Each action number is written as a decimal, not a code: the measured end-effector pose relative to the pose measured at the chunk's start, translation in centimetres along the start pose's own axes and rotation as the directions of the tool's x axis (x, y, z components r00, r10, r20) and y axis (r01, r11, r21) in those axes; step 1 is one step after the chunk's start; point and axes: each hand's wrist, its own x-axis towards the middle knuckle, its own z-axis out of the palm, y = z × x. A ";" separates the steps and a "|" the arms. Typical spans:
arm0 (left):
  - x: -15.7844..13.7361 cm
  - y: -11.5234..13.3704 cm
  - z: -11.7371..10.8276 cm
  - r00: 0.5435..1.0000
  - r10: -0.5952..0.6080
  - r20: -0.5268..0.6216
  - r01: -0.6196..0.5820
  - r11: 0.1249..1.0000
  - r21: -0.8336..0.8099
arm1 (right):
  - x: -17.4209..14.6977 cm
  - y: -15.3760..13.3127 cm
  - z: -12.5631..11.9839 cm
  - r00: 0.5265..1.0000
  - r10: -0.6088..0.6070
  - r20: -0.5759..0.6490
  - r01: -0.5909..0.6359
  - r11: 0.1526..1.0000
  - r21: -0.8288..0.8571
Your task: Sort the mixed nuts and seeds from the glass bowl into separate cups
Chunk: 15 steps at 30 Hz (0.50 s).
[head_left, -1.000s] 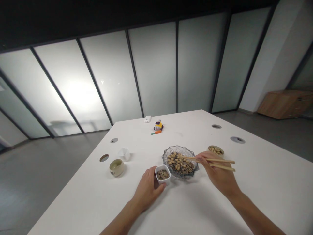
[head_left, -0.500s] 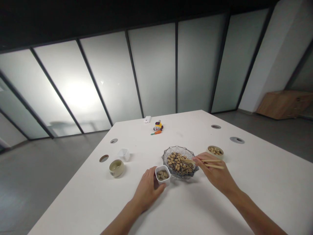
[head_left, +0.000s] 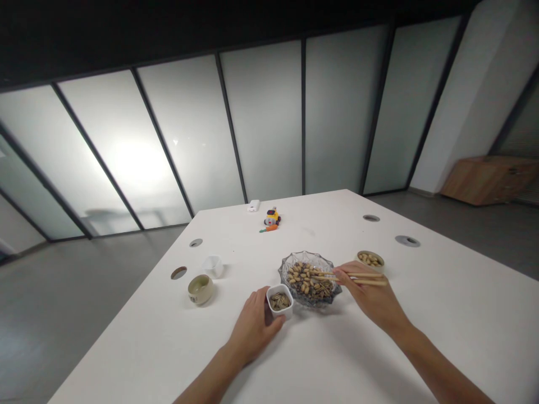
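My left hand [head_left: 255, 328] grips a small white square cup [head_left: 287, 313] that holds striped sunflower seeds [head_left: 279, 301]. Just to its right stands a scalloped glass bowl [head_left: 290, 261] with pistachios [head_left: 301, 275] and more sunflower seeds mixed in it. In my right hand [head_left: 370, 297] is a pair of chopsticks [head_left: 364, 279], closed round by the fingers. Their tips reach in over the middle of the glass bowl, among the nuts; whether they pinch one is too small to tell. Behind my right hand a small round bowl [head_left: 370, 259] holds pistachios.
On the left stand a beige ceramic bowl [head_left: 201, 289] and a white square cup [head_left: 213, 267]. A yellow toy vehicle [head_left: 272, 216], an orange toy carrot [head_left: 269, 228] and a white box-like device [head_left: 254, 206] lie farther back. Holes such as this one [head_left: 179, 273] pierce the white table [head_left: 168, 348].
The chopsticks have shifted slightly within the glass bowl, their rear ends now closer together. My left hand stays on the white cup.
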 end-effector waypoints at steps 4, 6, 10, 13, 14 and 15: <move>0.0 0.1 -0.1 1.000 -0.015 0.012 0.015 1.000 0.008 | 0.1 0.2 0.0 0.999 0.021 0.024 -0.021 1.000 -0.018; 0.0 0.1 -0.1 1.000 -0.009 0.009 0.009 1.000 0.010 | 0.2 0.1 -0.1 1.000 0.001 0.010 -0.001 0.999 -0.034; -0.1 0.1 0.0 1.000 0.010 -0.002 -0.010 1.000 0.013 | 0.5 -0.3 -0.4 0.997 -0.015 -0.082 0.011 0.999 -0.050; 0.0 0.1 0.0 1.000 0.015 -0.006 -0.014 1.000 0.011 | 0.3 -1.0 -0.4 0.991 0.026 -0.130 -0.024 1.000 0.020; 0.0 0.1 0.0 1.000 0.015 -0.006 -0.015 1.000 0.010 | 0.2 -1.3 -0.2 0.991 0.043 -0.128 -0.035 0.997 0.066; 0.0 0.1 0.0 1.000 0.014 -0.005 -0.014 1.000 0.011 | 0.0 -1.6 -0.1 0.992 0.056 -0.114 -0.043 0.993 0.114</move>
